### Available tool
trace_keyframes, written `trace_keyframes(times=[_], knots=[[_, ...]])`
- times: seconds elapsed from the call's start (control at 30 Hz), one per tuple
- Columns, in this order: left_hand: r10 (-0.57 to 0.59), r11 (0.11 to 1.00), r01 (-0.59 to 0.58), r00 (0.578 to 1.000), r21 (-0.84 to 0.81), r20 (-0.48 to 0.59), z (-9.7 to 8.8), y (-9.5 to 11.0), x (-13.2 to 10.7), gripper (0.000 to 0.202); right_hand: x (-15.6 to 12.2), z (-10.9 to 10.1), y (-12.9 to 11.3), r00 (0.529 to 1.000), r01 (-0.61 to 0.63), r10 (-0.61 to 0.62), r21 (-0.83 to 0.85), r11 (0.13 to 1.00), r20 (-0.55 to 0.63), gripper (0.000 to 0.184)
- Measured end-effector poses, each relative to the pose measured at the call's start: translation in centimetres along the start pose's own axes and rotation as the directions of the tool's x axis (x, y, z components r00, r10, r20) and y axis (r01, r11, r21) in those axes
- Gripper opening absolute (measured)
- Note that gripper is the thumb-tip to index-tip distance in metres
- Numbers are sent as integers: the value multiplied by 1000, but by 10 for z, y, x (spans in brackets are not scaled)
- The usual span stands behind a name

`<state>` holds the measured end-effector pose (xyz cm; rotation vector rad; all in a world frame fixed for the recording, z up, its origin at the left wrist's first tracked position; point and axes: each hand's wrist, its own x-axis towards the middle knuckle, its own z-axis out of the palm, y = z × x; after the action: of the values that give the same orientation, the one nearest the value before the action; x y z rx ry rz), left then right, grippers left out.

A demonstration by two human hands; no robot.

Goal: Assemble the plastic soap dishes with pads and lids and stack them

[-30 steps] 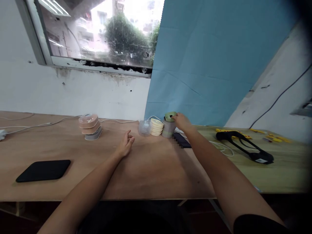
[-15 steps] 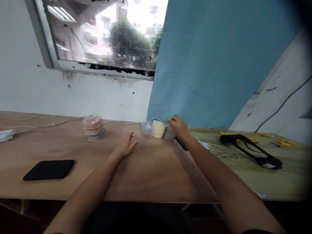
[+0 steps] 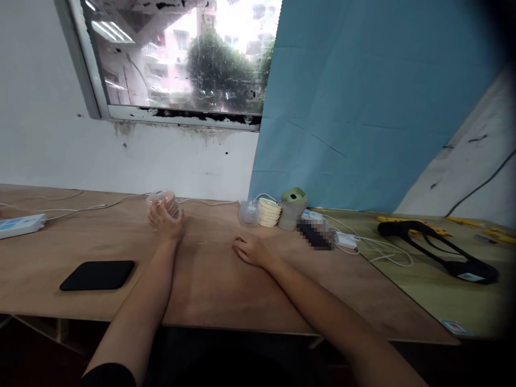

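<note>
My left hand (image 3: 165, 223) reaches far over the wooden table (image 3: 226, 290) and closes round the stack of pinkish tape rolls (image 3: 166, 200) near the wall; most of the stack is hidden behind the fingers. My right hand (image 3: 252, 250) lies palm down on the table's middle, fingers stretched out, holding nothing. Beyond it stand a clear small cup (image 3: 249, 213), a stack of cream discs (image 3: 269, 212) and a grey container with a green lid (image 3: 292, 208).
A black flat pad (image 3: 98, 274) lies at the near left. A white power strip (image 3: 21, 225) with cables sits far left. White cables (image 3: 374, 250) and a black strap device (image 3: 439, 250) lie right. A blue sheet (image 3: 363, 102) hangs behind.
My right hand let go of the green-lidded container and drew back to the table's middle. My left hand moved forward and left onto the tape rolls. The view shifted left.
</note>
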<state>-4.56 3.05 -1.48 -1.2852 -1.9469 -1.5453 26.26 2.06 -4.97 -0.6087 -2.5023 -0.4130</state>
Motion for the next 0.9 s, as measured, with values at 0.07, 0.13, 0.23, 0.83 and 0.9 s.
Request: trace_keyframes(times=[0.07,0.13,0.23,0.83,0.9], knots=[[-60,998,61,998,25,-21,1,-5,3,75,-6,-4,5,997,-79,78,18,997,16,20],[-108,993,110,994,40,-31,0,-8,5,85,-11,-6,10,991,-132,131,30,991,34,20],[-167,984,168,985,55,-36,-3,-7,13,95,-15,-6,14,984,-173,171,34,984,59,19],[115,939,-114,993,-324,-17,5,10,-11,83,-11,-6,10,953,-302,300,123,945,34,37],[248,893,-149,950,-425,187,9,27,-33,82,-11,-10,11,940,-333,340,157,930,-21,47]])
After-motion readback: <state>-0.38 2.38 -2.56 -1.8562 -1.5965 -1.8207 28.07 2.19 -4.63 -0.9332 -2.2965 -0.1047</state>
